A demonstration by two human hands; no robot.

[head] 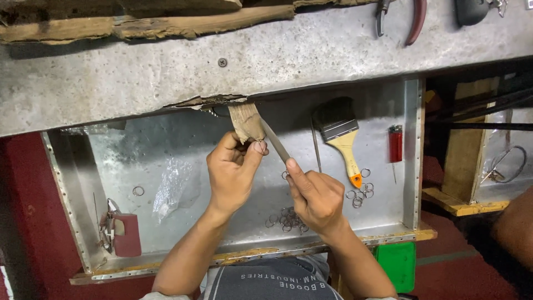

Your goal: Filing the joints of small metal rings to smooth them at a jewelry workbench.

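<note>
The left hand [232, 169] pinches a small metal ring [260, 146] between thumb and forefinger, pressing it against the worn wooden peg [247, 121] that juts down from the edge of the concrete bench [166, 72]; the fingers are closed tight on the ring. The right hand [317, 199] is wrapped around the handle end of a slim flat file [276, 143], forefinger laid along it, the tip of the file meeting the ring right at the peg. To do this filing well, it seems best to keep the ring braced firmly on the wood so that it cannot roll or spring out from under the file, and to keep the thumb tip just clear of the cutting face, since it sits very close to the contact point. Short, light strokes guided by the outstretched forefinger should give control on so small a piece; heavy pressure could bend the ring or flick it down into the metal tray [413, 166] below. In that tray, a heap of loose rings [287, 219] lies just under the right hand, with a second cluster of rings [361, 191] near the orange tip of a paintbrush [340, 133]. A red lighter [395, 143] lies beside the tray's right wall, a crumpled clear plastic bag [175, 186] to the left, and a dark red pad [127, 235] in the near left corner
</note>
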